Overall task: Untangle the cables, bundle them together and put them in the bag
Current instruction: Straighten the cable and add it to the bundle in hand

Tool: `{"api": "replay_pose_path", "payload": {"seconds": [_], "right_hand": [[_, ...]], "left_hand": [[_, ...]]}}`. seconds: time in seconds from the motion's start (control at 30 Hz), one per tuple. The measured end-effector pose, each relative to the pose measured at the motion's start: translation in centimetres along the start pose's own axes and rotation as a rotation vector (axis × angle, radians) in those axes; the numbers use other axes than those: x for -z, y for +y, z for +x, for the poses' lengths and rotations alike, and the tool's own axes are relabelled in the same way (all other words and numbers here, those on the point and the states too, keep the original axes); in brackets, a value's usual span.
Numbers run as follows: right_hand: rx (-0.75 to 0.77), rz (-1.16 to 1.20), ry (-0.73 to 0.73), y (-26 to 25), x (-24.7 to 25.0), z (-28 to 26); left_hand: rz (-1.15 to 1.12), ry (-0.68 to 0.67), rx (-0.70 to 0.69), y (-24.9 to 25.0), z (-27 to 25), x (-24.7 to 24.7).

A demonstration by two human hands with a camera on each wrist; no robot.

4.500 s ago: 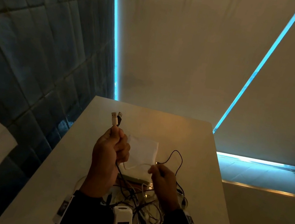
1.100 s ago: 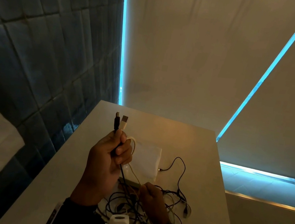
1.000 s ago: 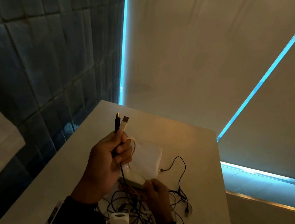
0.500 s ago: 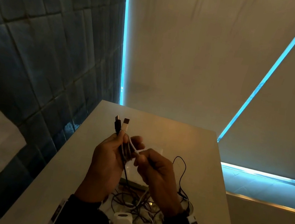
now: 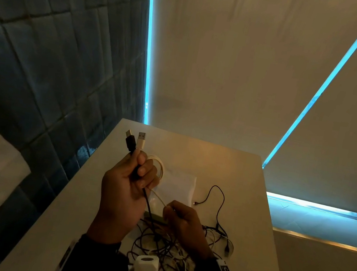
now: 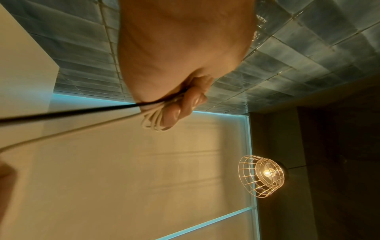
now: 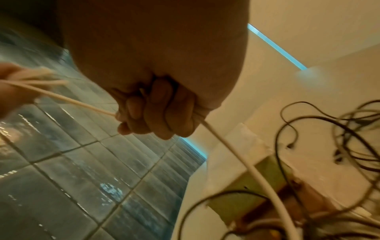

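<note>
White cable [image 5: 159, 167]: several loops gathered in the left hand [image 5: 124, 193], USB plug upright above the fist; one strand ran taut toward 4 o'clock into the right hand [image 5: 184, 222]. Black cable [image 5: 147, 202]: plug beside the white one, same left grip, cord trailing to 6 o'clock. Left grip clamped on both cables; right grip curled round the white strand. Remaining cables [image 5: 178, 242]: tangled heap on the tabletop [image 5: 241, 217], under the right hand. Bag [image 5: 178, 186]: white, flat on the tabletop at 12 o'clock of the heap. Tiled wall [image 5: 42, 65] at 9 o'clock.
</note>
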State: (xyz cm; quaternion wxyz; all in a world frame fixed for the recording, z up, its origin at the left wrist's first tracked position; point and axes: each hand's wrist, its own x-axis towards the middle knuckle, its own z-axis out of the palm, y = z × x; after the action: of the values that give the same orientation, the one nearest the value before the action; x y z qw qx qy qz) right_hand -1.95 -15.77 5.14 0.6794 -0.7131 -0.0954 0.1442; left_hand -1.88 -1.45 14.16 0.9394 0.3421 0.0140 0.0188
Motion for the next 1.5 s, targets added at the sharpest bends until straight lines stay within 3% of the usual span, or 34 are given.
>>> {"api": "replay_pose_path", "payload": {"seconds": [0.23, 0.47, 0.6, 0.7, 0.83, 0.93, 1.07, 1.3, 1.5], "right_hand": [[-0.044, -0.018, 0.152, 5.1, 0.5, 1.2], [-0.096, -0.064, 0.210, 9.3, 1.0, 1.2], [-0.126, -0.044, 0.359, 9.1, 1.0, 1.2], [-0.121, 0.051, 0.455, 6.1, 1.3, 1.3], [0.087, 0.217, 0.427, -0.1, 0.9, 1.2], [0.270, 0.166, 0.362, -3.6, 0.1, 0.8], [0.386, 0.043, 0.215, -5.3, -0.6, 0.0], [0.215, 0.006, 0.022, -3.9, -0.4, 0.0], [0.061, 0.104, -0.002, -2.0, 0.3, 0.1]], "left_hand": [[0.013, -0.019, -0.003, 0.1, 0.0, 0.2], [0.021, -0.007, -0.005, 0.1, 0.2, 0.4], [0.061, 0.003, 0.008, -0.1, 0.5, 0.8], [0.114, 0.012, 0.014, 0.1, 0.7, 0.8], [0.189, 0.057, 0.032, -0.5, 0.8, 0.6], [0.294, 0.109, 0.039, -1.0, 0.9, 0.4], [0.364, 0.153, 0.080, -1.1, 0.8, 0.5], [0.034, 0.046, 0.107, 0.1, 0.6, 0.0], [0.087, 0.018, 0.047, -0.5, 0.4, -0.3]]}}
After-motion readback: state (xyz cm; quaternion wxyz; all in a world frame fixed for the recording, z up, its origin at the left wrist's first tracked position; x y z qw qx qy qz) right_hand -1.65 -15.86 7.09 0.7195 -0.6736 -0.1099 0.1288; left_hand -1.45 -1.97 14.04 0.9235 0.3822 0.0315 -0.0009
